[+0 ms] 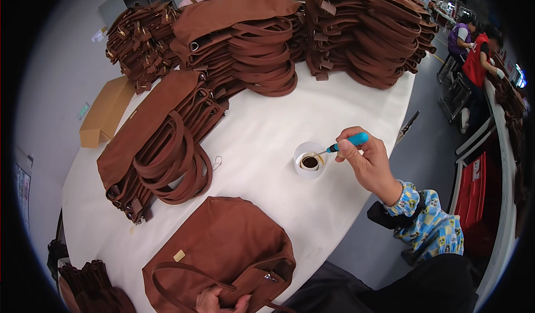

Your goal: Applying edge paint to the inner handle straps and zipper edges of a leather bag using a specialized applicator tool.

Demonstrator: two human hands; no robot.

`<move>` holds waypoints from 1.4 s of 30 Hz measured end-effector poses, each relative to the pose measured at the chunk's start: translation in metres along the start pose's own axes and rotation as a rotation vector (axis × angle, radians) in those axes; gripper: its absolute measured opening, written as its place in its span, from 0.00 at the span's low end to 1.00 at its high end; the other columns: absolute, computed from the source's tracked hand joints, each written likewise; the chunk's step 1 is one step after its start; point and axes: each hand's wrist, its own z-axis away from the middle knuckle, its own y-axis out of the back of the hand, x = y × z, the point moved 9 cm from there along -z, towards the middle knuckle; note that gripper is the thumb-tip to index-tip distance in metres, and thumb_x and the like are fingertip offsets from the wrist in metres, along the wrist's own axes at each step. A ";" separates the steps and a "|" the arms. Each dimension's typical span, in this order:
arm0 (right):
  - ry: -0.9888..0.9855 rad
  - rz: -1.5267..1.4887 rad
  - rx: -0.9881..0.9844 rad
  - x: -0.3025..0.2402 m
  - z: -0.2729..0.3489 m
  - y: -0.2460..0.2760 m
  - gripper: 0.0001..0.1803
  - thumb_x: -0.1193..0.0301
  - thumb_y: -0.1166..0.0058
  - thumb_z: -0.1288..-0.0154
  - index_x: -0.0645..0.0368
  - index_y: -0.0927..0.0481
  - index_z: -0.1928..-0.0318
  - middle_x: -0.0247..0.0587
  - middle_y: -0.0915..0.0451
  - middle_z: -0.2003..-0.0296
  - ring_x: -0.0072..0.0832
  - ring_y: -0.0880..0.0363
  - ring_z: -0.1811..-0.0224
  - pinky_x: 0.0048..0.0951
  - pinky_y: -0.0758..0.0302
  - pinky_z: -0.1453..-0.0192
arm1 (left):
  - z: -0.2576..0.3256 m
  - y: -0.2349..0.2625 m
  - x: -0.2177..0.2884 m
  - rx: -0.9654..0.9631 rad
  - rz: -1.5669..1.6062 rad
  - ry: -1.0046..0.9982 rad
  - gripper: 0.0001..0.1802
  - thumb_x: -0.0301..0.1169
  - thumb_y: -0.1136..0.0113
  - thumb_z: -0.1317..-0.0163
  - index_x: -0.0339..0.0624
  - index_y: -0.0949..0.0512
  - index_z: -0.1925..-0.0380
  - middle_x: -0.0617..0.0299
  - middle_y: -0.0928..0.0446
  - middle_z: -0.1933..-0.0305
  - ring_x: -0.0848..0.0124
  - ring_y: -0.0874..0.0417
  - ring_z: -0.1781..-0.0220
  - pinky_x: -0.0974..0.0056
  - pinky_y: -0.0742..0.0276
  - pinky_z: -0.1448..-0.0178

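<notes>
Workshop floor, grey, seen from above through the head view; a white cloth-covered worktable [262, 123] takes up the middle of the picture. Tall stacks of brown fabric tote bags with looped straps [251, 40] are piled along the far edge, and a lower stack [156, 146] lies to the left. A flat cardboard box [103, 112] is seen on the floor beyond the table's left edge. Two other people in red and purple tops [476, 51] are at work at a bench far right (their hands are too small to read).

Near the lower edge one brown tote bag [223, 251] lies flat and alone, a small pale tag on its face. Its opening and strap end are turned toward the person, and its long axis runs roughly left to right. The left hand [220, 301] is curled on the bag's near rim, fingers closed on the fabric at the strap.

Right of centre, a small white cup of dark liquid [310, 161] stands on the cloth. The right hand [365, 159], in a patterned blue and yellow sleeve, pinches a thin tool with a turquoise handle [348, 142] between thumb and fingers; its fine tip is dipped at the cup's rim. The tool's axis slopes down to the left, toward the cup.

The single bag lies down and to the left of the tool hand, well apart from the cup, and the left hand is the nearer one.
</notes>
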 end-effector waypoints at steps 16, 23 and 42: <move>0.056 0.319 -0.065 0.000 -0.001 -0.012 0.12 0.66 0.49 0.34 0.65 0.27 0.63 0.33 0.25 0.74 0.17 0.27 0.74 0.20 0.29 0.68 | 0.000 0.000 0.002 -0.017 0.003 -0.006 0.24 0.35 0.25 0.63 0.37 0.26 0.67 0.50 0.28 0.73 0.51 0.27 0.70 0.54 0.31 0.65; 0.123 0.322 0.026 -0.001 -0.002 -0.011 0.10 0.64 0.45 0.39 0.58 0.25 0.67 0.37 0.24 0.80 0.31 0.28 0.79 0.29 0.32 0.73 | -0.001 0.000 0.001 -0.012 0.003 -0.015 0.24 0.35 0.25 0.63 0.37 0.26 0.67 0.50 0.28 0.73 0.51 0.27 0.71 0.54 0.31 0.65; 0.092 0.277 0.026 -0.008 0.002 -0.008 0.10 0.65 0.45 0.38 0.60 0.25 0.67 0.38 0.24 0.79 0.29 0.27 0.77 0.27 0.31 0.71 | 0.002 0.001 0.001 -0.039 0.009 0.004 0.25 0.34 0.25 0.62 0.37 0.26 0.65 0.48 0.26 0.70 0.49 0.26 0.68 0.53 0.30 0.62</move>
